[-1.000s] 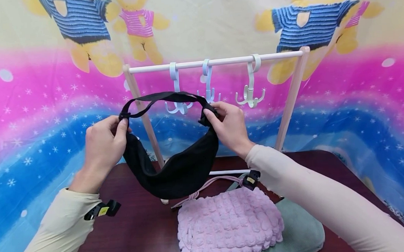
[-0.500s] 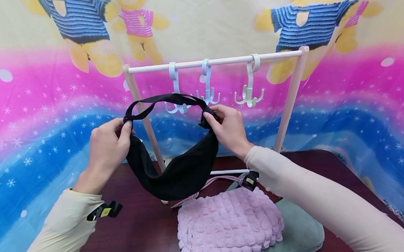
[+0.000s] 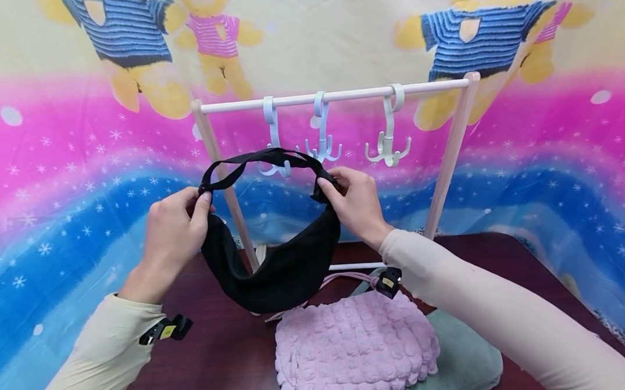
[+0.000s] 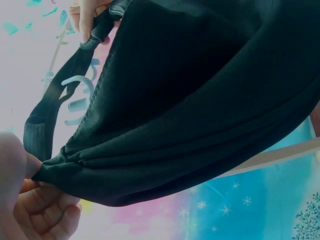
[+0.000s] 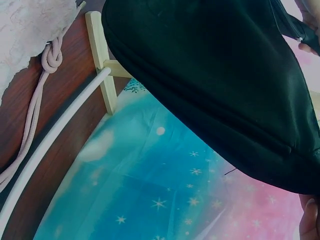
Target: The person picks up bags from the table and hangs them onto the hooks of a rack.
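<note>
Left hand and right hand pinch black shoulder bag at either end of strap, likely so it arches open; bag sags below, before rack.

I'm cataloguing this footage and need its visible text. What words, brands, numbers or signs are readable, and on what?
None can be read.
Yellow label on the left wrist device: dark marks, too small to read.
Pale yellow label on the right wrist device: likewise too small.
Black bag, pink bag, green bag, backdrop: no lettering visible.
</note>
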`<action>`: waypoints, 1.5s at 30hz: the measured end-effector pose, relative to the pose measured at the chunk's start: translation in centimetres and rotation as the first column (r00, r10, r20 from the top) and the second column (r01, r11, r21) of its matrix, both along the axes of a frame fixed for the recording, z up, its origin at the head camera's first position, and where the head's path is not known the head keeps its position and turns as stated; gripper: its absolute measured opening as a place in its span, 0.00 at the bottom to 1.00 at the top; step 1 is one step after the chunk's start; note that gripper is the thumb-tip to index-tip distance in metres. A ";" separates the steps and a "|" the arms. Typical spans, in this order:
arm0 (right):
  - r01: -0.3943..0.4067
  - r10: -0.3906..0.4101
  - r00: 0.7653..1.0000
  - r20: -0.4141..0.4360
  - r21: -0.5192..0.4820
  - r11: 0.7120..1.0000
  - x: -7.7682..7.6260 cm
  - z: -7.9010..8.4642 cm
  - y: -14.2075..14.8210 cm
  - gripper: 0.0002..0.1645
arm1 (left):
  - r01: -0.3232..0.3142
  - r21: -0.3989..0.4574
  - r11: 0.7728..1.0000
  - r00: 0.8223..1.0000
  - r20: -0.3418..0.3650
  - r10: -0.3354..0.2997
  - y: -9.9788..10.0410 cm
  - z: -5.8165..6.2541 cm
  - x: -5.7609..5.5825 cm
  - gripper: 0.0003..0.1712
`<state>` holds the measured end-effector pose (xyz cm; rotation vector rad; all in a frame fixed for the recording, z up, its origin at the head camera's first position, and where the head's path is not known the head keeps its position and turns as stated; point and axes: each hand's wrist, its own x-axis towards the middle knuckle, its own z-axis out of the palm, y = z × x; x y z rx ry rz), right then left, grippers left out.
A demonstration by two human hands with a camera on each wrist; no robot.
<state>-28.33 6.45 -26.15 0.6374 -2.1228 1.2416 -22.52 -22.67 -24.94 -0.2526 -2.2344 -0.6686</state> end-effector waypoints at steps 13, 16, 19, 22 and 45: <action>0.012 -0.012 1.000 0.004 0.011 1.000 -0.2 -0.4 0.0 0.13 | 0.006 -0.015 1.000 1.000 -0.009 -0.006 0.2 -0.7 -0.2 0.18; 0.018 -0.018 1.000 0.009 0.016 1.000 -0.2 -0.5 0.1 0.13 | 0.005 -0.019 1.000 1.000 -0.002 -0.005 0.3 -0.8 -0.1 0.17; 0.022 -0.022 1.000 0.013 0.020 1.000 -0.2 -0.6 0.1 0.14 | 0.007 -0.021 1.000 1.000 0.002 -0.007 0.4 -0.9 -0.1 0.17; 0.025 -0.025 1.000 0.018 0.021 0.999 -0.1 -0.6 0.1 0.14 | 0.009 -0.023 1.000 1.000 0.004 -0.009 0.4 -1.1 -0.2 0.17; 0.026 -0.026 0.999 0.040 0.023 0.999 -0.3 -1.0 0.2 0.13 | 0.012 -0.034 0.999 0.999 0.043 -0.011 0.4 -1.6 -0.4 0.16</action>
